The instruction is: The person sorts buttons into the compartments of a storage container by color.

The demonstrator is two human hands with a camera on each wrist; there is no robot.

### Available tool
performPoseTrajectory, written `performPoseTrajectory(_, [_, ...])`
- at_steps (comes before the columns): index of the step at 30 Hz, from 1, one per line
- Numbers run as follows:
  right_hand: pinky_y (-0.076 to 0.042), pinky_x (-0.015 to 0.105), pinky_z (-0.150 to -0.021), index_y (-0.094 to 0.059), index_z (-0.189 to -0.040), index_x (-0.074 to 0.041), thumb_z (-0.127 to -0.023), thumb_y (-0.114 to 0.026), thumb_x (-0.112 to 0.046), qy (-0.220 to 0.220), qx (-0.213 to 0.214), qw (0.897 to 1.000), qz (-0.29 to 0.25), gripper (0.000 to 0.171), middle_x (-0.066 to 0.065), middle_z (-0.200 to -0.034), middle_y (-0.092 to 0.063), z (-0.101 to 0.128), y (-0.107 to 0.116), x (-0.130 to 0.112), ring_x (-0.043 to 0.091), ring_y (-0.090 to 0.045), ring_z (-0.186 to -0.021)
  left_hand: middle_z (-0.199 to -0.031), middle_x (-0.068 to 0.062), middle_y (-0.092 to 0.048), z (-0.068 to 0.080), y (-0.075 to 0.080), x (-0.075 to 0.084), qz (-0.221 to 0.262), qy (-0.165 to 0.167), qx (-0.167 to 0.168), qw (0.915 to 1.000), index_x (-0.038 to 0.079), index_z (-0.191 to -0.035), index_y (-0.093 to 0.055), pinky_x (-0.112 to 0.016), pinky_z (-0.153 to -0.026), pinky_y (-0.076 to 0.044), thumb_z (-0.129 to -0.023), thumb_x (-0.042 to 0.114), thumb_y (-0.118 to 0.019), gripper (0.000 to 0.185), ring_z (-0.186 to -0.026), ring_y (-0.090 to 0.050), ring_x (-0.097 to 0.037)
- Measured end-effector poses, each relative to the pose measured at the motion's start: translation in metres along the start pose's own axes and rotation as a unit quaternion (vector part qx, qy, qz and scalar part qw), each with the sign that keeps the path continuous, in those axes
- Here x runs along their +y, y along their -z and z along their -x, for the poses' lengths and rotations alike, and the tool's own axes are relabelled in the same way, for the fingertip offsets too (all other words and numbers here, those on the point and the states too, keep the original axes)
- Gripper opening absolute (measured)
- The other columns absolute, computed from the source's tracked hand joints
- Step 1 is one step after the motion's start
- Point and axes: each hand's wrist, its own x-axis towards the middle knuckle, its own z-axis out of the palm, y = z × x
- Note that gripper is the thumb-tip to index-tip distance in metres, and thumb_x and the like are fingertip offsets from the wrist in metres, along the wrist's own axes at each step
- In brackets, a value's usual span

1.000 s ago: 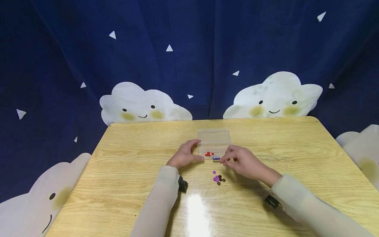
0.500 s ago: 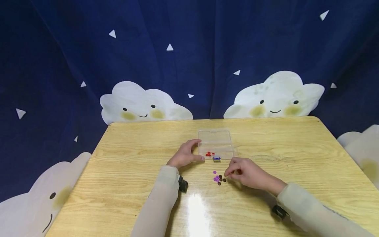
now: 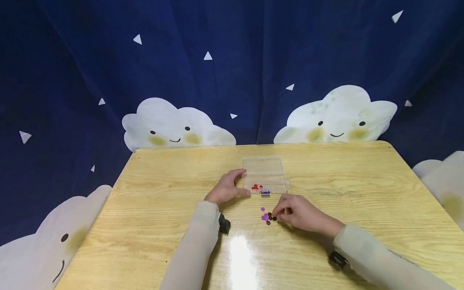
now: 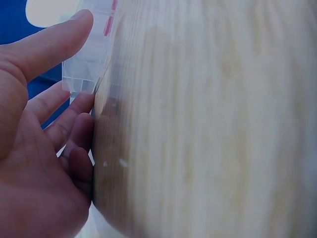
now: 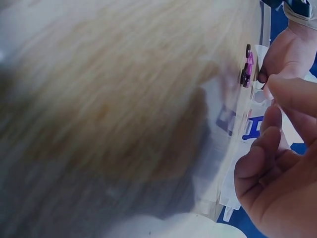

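Observation:
A clear plastic box [image 3: 264, 179] lies with its lid raised at the back, red discs [image 3: 255, 187] inside. My left hand [image 3: 226, 188] holds its left end, thumb at the front corner and fingers toward the back; in the left wrist view, the thumb stretches along the box. In front of the box lie small button-like discs, purple ones [image 3: 265, 216] beside dark brown ones [image 3: 270, 218]. With thumb and forefinger together, my right hand [image 3: 299, 213] pinches at the rightmost brown disc [image 3: 274, 218], which is still at table level. The fingertips partly hide it.
A blue clasp [image 3: 265, 193] sits on the box's front edge. The wooden table [image 3: 174, 181] runs back to a dark blue curtain [image 3: 246, 72] with cloud prints. Black wrist cameras [image 3: 224, 224] sit under both sleeves.
My right hand has come away from the box's right front corner, down toward me to the brown discs, and its fingertips have closed in on the rightmost one. The left hand stays put.

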Motion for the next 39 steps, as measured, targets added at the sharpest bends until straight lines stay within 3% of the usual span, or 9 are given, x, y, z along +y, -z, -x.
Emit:
performPoseTrajectory(13, [-0.046,0.02,-0.065,-0.079,-0.087,-0.016,-0.082,-0.076,-0.002,-0.011,0.01,1.0,0.005,0.016,-0.005,-0.082,-0.067,-0.002,0.0,0.001,0.0,-0.053,-0.074,-0.14,-0.009,-0.051,-0.001,0.002,0.004,-0.004,-0.004,-0.002,1.0,0.021,-0.15,-0.043,-0.042,-0.099,-0.043,-0.081,0.024,-0.083,0.079,-0.112,-0.046,-0.025])
performPoseTrajectory(24, [-0.045,0.02,-0.066,-0.078,-0.084,-0.019,-0.082,-0.076,-0.006,-0.053,0.011,0.999,0.01,0.014,-0.008,-0.082,-0.065,-0.001,-0.007,0.003,-0.002,-0.053,-0.074,-0.147,-0.01,-0.048,0.0,0.002,0.005,0.007,0.0,-0.002,1.0,0.022,-0.15,-0.044,-0.046,-0.108,-0.04,-0.08,0.024,-0.084,0.08,-0.122,-0.046,-0.027])
performPoseTrajectory(39, [-0.044,0.021,-0.066,-0.077,-0.079,-0.022,-0.079,-0.077,-0.007,-0.063,0.027,0.997,0.034,0.015,-0.009,-0.079,-0.066,-0.005,-0.012,0.003,0.001,-0.054,-0.073,-0.149,-0.009,-0.048,-0.001,0.002,0.003,0.0,-0.001,-0.005,1.0,0.023,-0.15,-0.043,-0.045,-0.109,-0.041,-0.08,0.025,-0.083,0.081,-0.125,-0.047,-0.026])
